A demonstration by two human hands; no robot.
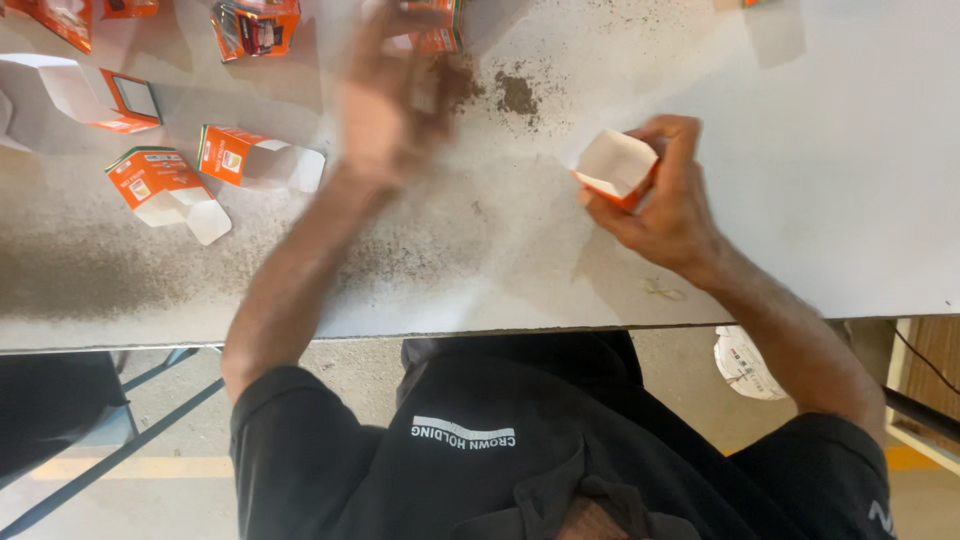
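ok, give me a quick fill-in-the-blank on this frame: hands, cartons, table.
1. The right hand holds a small white and ___ carton.
2. The left hand shows ___ from motion, so its grip is unclear.
3. The open carton on the table closest to the left hand, the nearest open carton, lies to that hand's ___.

Missing words: orange; blurred; left

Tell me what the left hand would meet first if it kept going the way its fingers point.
Probably the orange carton at the table's far edge. The left hand is motion-blurred and points up-frame toward it; whether it already touches the carton cannot be told.
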